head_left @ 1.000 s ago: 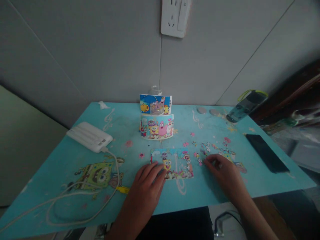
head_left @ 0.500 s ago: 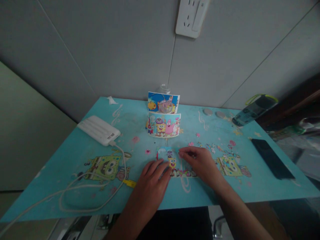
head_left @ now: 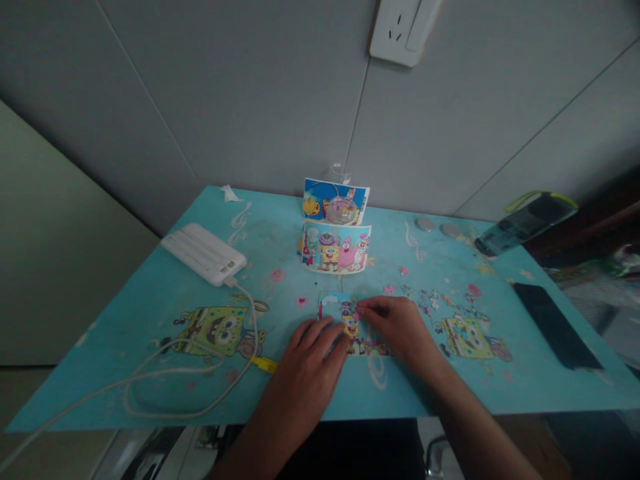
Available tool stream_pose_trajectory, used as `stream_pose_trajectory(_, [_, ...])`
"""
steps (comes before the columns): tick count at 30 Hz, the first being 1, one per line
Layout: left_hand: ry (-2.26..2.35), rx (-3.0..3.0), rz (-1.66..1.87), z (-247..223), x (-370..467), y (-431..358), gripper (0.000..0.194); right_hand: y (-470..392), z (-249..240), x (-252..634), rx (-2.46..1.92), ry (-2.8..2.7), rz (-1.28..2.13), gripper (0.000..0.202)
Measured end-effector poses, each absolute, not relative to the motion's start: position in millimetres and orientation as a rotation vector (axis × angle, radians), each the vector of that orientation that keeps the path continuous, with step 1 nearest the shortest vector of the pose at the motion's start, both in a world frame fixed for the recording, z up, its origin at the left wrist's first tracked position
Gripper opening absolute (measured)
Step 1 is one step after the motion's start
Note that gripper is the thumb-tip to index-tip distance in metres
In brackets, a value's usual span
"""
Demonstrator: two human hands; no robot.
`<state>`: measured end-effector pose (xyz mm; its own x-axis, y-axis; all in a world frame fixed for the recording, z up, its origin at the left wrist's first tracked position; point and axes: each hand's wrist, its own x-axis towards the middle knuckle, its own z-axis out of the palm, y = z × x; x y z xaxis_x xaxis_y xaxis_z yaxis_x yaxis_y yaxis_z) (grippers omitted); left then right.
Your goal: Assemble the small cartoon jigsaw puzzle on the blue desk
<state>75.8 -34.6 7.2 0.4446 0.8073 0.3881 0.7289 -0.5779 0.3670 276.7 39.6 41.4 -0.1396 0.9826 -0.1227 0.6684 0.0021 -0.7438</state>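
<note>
1. The half-built jigsaw puzzle (head_left: 345,319) lies flat on the turquoise counter (head_left: 150,300), near its front edge and about midway along it.
2. The left hand (head_left: 313,357) rests palm down on the puzzle's near left corner; its fingers (head_left: 320,331) are spread flat and grip nothing.
3. The right hand (head_left: 400,327) lies over the puzzle's right part. Its fingers (head_left: 369,308) are drawn together at the tips on the puzzle surface; whether a piece is pinched between them cannot be told.
4. Loose puzzle pieces (head_left: 435,303) are scattered just to the right of the puzzle.
5. Behind the puzzle, toward the wall, stand two picture cards (head_left: 336,248), one behind the other, with a clear round container (head_left: 342,209) in front of the rear card.
6. Left of the puzzle and further back lies a white power bank (head_left: 204,253); its white cable (head_left: 165,373) loops across the counter to the puzzle's left.
7. Far to the right of the puzzle lies a dark phone (head_left: 556,324), and beyond it a dark bottle (head_left: 525,223) on its side.
</note>
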Motion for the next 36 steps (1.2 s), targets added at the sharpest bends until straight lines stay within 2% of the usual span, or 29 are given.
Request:
stream_pose_trajectory(14, [1.365, 2.55, 0.788, 9, 76, -35, 0.024, 38, 42, 286, -1.48, -1.863, 0.822, 0.021])
stream_pose_trajectory(27, [1.361, 2.547, 0.786, 11, 76, -34, 0.025, 39, 39, 289, -1.42, -1.746, 0.944, 0.026])
stream_pose_trajectory(36, [1.361, 2.559, 0.788, 13, 75, -34, 0.026, 25, 48, 305, -1.398, -1.809, 0.782, 0.026])
